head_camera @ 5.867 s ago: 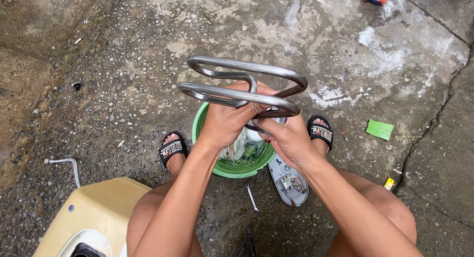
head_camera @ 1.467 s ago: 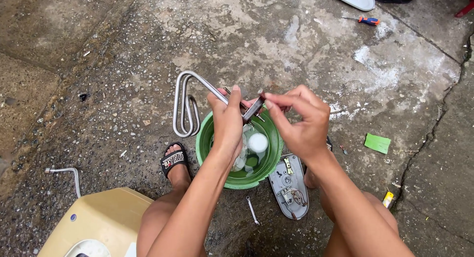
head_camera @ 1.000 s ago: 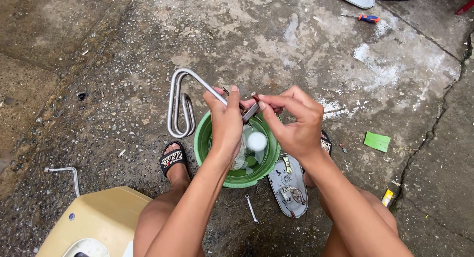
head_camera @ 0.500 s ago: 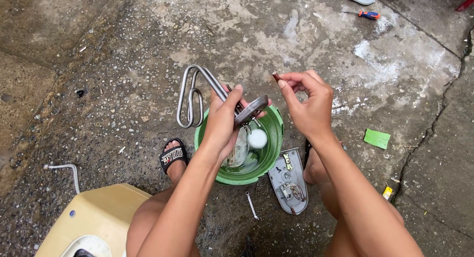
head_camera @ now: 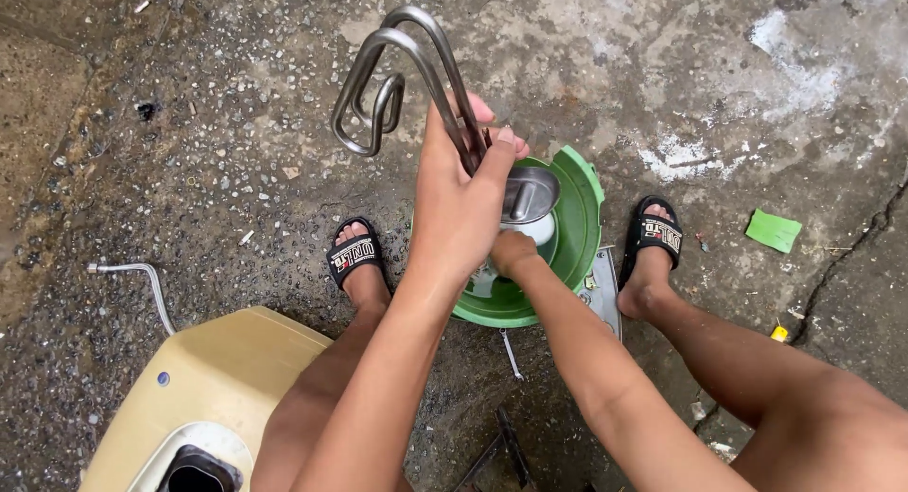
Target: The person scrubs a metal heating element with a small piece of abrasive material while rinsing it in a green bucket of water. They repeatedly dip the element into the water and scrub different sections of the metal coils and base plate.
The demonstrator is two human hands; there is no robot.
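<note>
Head view: left hand (head_camera: 461, 194) around heating coil (head_camera: 402, 76)

- We've got wet, gritty concrete (head_camera: 218, 123) all round, with white patches (head_camera: 705, 156) to the right.
- A green scrap (head_camera: 774, 231) lies near a crack (head_camera: 856, 255).
- A cream casing (head_camera: 203, 397) sits at lower left, with a dark round opening.
- A bent hose (head_camera: 142, 282) lies just beyond it.
- We see black sandals (head_camera: 352, 254) on both feet.
- A small yellow bit (head_camera: 778, 333) lies by the crack.
</note>
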